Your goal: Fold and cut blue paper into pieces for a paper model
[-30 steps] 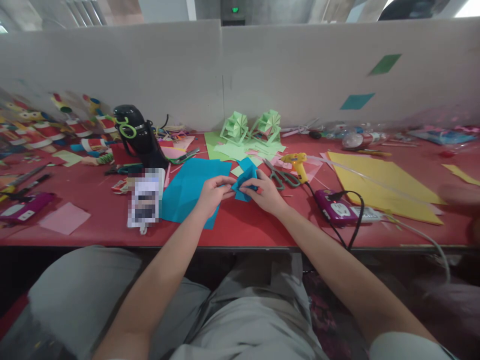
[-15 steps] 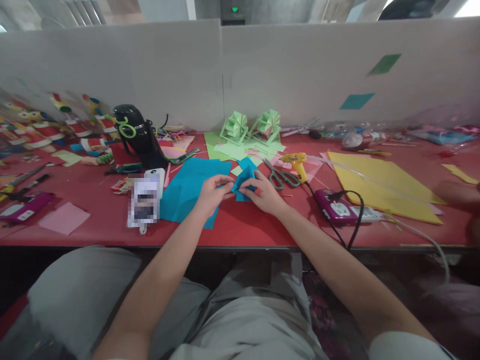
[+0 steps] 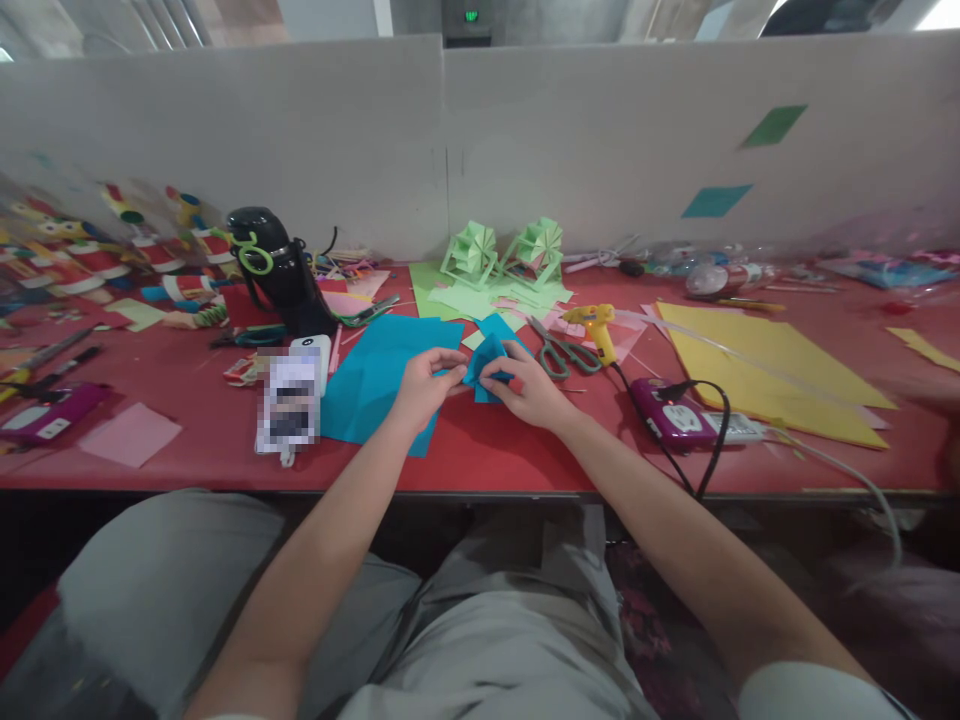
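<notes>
Between my hands is a small piece of folded blue paper (image 3: 487,353), held just above the table, with more blue paper lying under and behind it. My right hand (image 3: 529,388) pinches it from the right, fingers bent over its edge. On the other side, my left hand (image 3: 431,385) is closed, thumb and fingertips together at the paper's left corner. Larger blue sheets (image 3: 375,370) lie flat beside and under my left hand. Scissors (image 3: 562,352) with green handles rest to the right of my right hand.
A yellow glue gun (image 3: 596,325) and a purple power strip (image 3: 670,412) with cords lie to the right, near yellow sheets (image 3: 765,365). Two green paper models (image 3: 472,250) stand at the back. Leftward are a phone (image 3: 289,405) and a black bottle (image 3: 266,265).
The folded blue paper has turned and been squeezed slightly between my fingers; both hands stay nearly in place. At the far right, another person's hand has left the table.
</notes>
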Action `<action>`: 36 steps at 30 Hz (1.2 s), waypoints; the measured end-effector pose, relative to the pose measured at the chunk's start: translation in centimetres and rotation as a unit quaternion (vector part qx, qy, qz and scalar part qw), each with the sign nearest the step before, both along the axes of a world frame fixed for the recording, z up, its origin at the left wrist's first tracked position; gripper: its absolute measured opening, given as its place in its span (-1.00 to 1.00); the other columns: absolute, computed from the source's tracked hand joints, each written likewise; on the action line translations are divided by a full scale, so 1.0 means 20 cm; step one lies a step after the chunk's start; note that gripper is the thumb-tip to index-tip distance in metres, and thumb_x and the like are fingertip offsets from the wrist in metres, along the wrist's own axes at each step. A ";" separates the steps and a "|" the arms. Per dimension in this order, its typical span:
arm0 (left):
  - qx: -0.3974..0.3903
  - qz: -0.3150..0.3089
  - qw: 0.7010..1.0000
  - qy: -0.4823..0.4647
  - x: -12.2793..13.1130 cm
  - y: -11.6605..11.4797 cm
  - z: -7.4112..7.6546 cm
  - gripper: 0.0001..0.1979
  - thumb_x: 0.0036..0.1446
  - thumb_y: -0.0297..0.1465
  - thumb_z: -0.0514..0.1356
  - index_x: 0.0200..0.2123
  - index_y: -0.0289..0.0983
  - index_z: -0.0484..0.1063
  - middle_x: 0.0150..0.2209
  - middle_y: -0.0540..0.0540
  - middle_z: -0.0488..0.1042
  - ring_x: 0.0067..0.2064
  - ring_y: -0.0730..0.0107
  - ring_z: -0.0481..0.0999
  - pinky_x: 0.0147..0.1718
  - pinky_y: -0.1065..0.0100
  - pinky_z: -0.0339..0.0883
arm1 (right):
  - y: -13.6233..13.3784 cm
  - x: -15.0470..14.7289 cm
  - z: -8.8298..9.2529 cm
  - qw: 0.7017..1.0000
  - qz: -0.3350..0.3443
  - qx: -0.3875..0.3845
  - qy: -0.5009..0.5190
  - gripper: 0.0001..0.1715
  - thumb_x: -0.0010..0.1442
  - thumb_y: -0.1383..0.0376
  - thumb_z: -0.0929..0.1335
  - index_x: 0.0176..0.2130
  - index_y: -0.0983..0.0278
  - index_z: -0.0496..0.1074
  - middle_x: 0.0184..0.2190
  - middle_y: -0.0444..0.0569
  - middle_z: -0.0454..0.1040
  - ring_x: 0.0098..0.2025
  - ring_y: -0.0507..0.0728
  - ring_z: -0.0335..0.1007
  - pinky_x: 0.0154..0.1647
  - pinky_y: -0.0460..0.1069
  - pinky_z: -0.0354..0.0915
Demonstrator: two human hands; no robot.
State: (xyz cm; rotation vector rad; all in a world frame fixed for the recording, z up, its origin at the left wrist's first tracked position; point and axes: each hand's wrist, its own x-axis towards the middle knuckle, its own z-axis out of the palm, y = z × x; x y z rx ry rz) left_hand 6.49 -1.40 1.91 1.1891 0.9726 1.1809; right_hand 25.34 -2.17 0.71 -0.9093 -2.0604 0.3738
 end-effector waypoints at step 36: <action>0.104 -0.063 0.989 0.083 -0.01 0.01 -0.02 -0.73 -0.09 -0.47 0.33 -0.24 -0.29 0.51 -0.17 -0.17 0.54 -0.09 0.20 0.53 -0.14 0.20 0.45 | 0.02 0.00 -0.02 0.998 -0.067 -0.008 0.020 -0.82 0.18 0.15 0.42 -0.34 0.21 0.46 -0.36 -0.03 0.34 -0.17 0.20 0.30 -0.13 0.11 0.30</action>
